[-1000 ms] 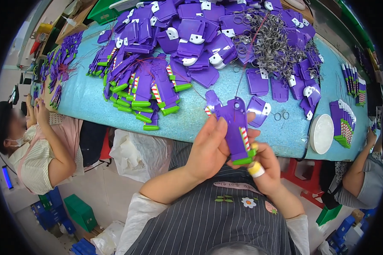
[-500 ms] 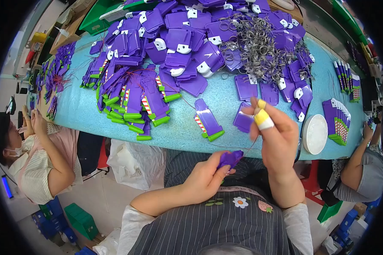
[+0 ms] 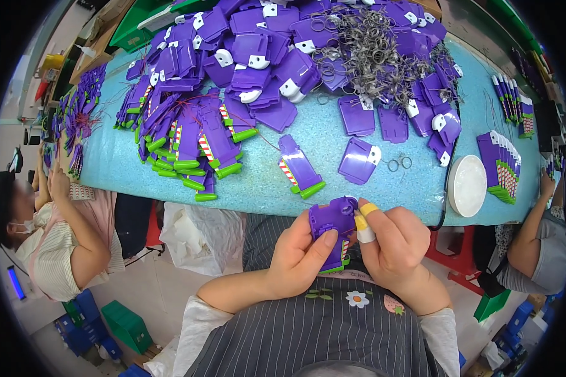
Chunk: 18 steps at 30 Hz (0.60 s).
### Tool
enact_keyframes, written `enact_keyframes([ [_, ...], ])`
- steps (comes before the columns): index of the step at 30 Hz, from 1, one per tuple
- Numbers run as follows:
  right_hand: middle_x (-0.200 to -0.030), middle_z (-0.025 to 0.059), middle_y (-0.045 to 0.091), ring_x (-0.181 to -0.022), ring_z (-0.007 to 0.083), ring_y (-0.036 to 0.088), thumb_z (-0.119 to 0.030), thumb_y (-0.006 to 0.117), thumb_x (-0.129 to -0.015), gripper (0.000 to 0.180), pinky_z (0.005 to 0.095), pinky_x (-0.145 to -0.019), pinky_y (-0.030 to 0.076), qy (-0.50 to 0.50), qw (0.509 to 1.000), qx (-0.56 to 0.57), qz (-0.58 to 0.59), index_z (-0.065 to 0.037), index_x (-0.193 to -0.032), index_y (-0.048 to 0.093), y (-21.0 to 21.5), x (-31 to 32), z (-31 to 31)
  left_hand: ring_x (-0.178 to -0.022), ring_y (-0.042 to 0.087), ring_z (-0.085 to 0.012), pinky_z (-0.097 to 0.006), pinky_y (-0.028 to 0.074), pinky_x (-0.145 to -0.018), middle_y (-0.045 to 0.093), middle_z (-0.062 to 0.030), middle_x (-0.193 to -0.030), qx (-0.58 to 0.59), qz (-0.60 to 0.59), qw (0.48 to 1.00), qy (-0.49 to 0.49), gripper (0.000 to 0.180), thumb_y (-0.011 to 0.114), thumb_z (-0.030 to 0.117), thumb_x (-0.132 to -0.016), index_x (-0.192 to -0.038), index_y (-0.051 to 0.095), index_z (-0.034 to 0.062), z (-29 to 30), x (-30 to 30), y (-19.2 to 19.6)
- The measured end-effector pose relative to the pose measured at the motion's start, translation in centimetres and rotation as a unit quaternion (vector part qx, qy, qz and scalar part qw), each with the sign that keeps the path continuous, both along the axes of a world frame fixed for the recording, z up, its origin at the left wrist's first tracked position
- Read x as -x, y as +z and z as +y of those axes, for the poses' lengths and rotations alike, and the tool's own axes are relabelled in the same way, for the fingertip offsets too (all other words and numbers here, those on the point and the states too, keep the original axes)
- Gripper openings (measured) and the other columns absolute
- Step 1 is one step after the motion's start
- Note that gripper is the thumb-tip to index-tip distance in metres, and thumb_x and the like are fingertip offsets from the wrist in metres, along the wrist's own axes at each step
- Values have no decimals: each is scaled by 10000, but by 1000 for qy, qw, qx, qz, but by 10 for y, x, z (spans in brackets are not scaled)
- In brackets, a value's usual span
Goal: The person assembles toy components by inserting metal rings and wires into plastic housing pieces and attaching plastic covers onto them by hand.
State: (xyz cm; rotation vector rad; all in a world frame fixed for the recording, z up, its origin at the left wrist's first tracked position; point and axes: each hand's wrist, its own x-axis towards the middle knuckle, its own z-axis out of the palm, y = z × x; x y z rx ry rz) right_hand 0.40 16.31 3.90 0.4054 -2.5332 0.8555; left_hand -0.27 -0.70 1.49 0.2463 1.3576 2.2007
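Note:
My left hand point(image 3: 300, 259) grips a purple plastic wing point(image 3: 331, 218) over my lap, thumb pressed on its face. The wing's inner side faces up, with a round socket at the upper right corner and a red-and-white striped edge with green trim below. My right hand point(image 3: 393, 242), yellow tape on its fingers, is closed at that socket corner; whatever small thing may be between the fingertips is hidden. Just beyond my hands on the blue table lie a striped wing with a green tip point(image 3: 299, 164), a purple panel with a white corner point(image 3: 358, 161) and two metal rings point(image 3: 399, 164).
Purple panels point(image 3: 251, 50) are heaped at the back, with a pile of metal rings point(image 3: 374, 56) on them. Green-tipped wings point(image 3: 201, 141) lie left. A white dish point(image 3: 467, 186) and a stack of wings point(image 3: 498, 166) stand right. Co-workers sit on both sides.
My right hand has come down from above the table, where a thin wire ran below it, to the wing's corner. My left hand has turned the wing, showing its inner side.

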Motion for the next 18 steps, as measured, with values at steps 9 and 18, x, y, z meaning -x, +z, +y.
enact_keyframes([
  [9,-631,92,510,-491,228,513,-31,690,-650,264,322,-427,384,-11,998,36,-59,33,-891,604,1,3,-3,-823,605,-127,-249,477,-704,635,-110,-996,131,148,980,13,316,451,73,-931,-1217,394,-51,-2,3,-12],
  [18,-630,90,508,-498,231,517,-35,684,-668,243,329,-434,396,-8,997,10,-72,30,-883,593,3,4,-1,-756,624,-163,-271,488,-655,633,-133,-954,199,206,958,6,290,467,50,-911,-1178,428,-58,-3,6,-4],
])
